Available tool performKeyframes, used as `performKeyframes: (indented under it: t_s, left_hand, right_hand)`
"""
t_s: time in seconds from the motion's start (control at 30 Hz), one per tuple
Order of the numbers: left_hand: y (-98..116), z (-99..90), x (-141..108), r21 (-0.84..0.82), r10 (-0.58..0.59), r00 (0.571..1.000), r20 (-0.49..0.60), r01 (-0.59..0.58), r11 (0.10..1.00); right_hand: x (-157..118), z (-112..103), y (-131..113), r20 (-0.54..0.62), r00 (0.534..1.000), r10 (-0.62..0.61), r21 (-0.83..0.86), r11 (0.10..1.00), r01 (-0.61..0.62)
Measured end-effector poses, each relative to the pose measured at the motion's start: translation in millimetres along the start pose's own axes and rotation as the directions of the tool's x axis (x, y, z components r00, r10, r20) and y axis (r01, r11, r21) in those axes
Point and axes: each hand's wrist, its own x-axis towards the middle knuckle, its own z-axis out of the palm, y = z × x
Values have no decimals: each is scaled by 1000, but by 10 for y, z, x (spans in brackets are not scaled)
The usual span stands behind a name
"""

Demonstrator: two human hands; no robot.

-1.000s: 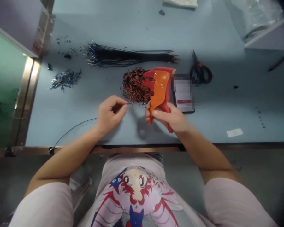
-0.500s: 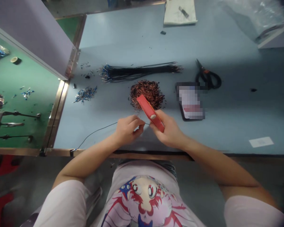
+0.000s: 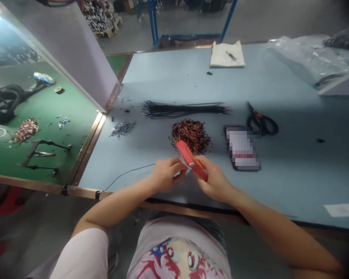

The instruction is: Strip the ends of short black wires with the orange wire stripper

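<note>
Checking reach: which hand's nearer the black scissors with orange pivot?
Right. The right hand is left of the scissors, closer to the body; the left hand sits farther left.

Red and orange tool (image 3: 191, 159), black wire (image 3: 131, 170)

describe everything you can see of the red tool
The red tool shows a narrow red side with a pale round spot and orange along one edge, plastic or painted metal by its look. The right grip holds it aslant, far end pointing left and away, overlapping the copper-brown pile in view. A thin dark wire seems to reach it; its underside is hidden.
</note>
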Motion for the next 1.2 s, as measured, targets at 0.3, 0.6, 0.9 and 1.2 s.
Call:
performKeyframes:
  t_s: [0.3, 0.6, 0.9, 1.2]
  left_hand:
    - [-7, -55, 4, -6, -50, 986, 162, 51, 999]
    - [47, -71, 31, 51, -68, 968, 241, 57, 997]
    - [-406, -312, 107, 40, -447, 890, -93, 452, 891]
    - [-308, -108, 88, -221, -609, 792, -42, 587, 779]
  right_hand:
    - [20, -10, -48, -14, 1000, -2, 109, 994, 3]
    - [30, 14, -20, -20, 999, -34, 34, 999, 34]
    - [106, -305, 77, -216, 968, 125, -16, 991, -131]
    - [140, -343, 56, -163, 967, 197, -75, 975, -211]
